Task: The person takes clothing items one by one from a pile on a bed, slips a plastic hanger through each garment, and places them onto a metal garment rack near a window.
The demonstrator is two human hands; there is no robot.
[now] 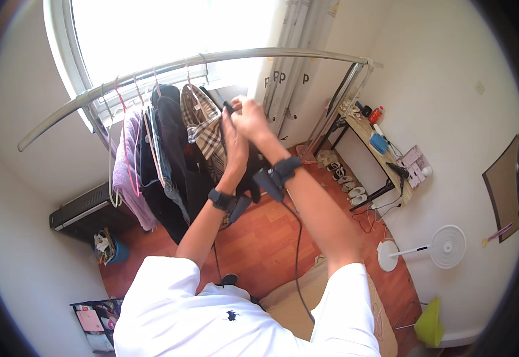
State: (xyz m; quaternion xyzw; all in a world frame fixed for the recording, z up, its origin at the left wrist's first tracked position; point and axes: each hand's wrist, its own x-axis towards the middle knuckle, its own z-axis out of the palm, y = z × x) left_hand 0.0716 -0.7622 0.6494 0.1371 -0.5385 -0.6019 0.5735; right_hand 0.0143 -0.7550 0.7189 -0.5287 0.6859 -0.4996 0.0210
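Note:
Both of my hands are raised together at a dark garment point(254, 172) below the metal clothes rail. My right hand point(252, 118) has its fingers bent around a dark piece at the top of it, near a blue hanger point(219, 96). Just below and to the left, my left hand point(235, 145) reaches up with its fingers nearly straight against the same dark piece; whether it grips is hidden. Beside my left hand hangs a checked shirt point(210, 138) on a pale hanger. A black garment point(172, 125) hangs further left.
The metal clothes rail point(241, 54) runs across in front of the bright window point(170, 31). A lilac towel point(132, 160) and several hangers occupy its left part. A narrow table point(366, 134), several shoes point(348, 185) and a white fan point(447, 246) stand right. Cables hang from my wrist straps.

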